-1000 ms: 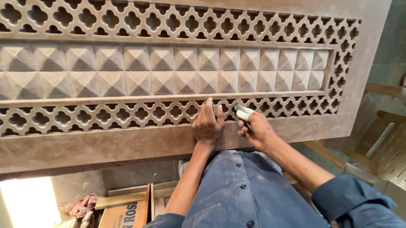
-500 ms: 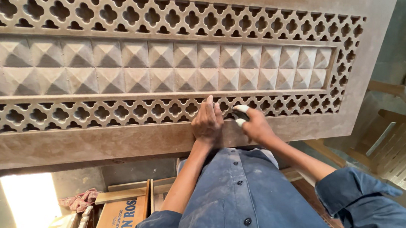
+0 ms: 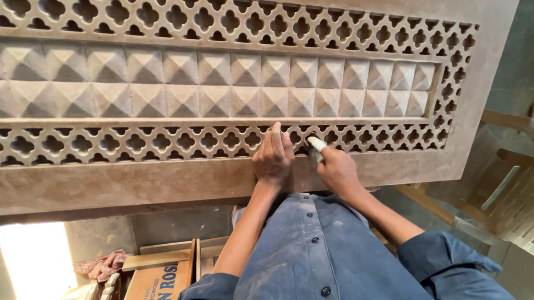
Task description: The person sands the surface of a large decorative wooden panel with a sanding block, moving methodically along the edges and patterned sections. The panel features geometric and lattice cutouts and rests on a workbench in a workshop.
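A large carved wooden panel (image 3: 150, 179) lies flat before me, with lattice cut-outs along its edges and rows of raised pyramid blocks in the middle. My left hand (image 3: 273, 157) rests flat on the lower lattice strip, fingers together and pointing away. Just to its right, my right hand (image 3: 336, 169) grips a small pale rolled piece of sandpaper (image 3: 315, 145) whose tip is pressed into a lattice opening. Both forearms come out of rolled blue sleeves.
Wooden chair frames (image 3: 525, 183) stand stacked at the right. Below the panel's near edge are a cardboard box (image 3: 158, 284), wood offcuts, a pinkish rag (image 3: 102, 264) and a bright patch of sunlit floor (image 3: 29, 264).
My right hand has slid a little to the left along the lattice strip with the sandpaper, closer to the left hand. The left hand stays put on the panel.
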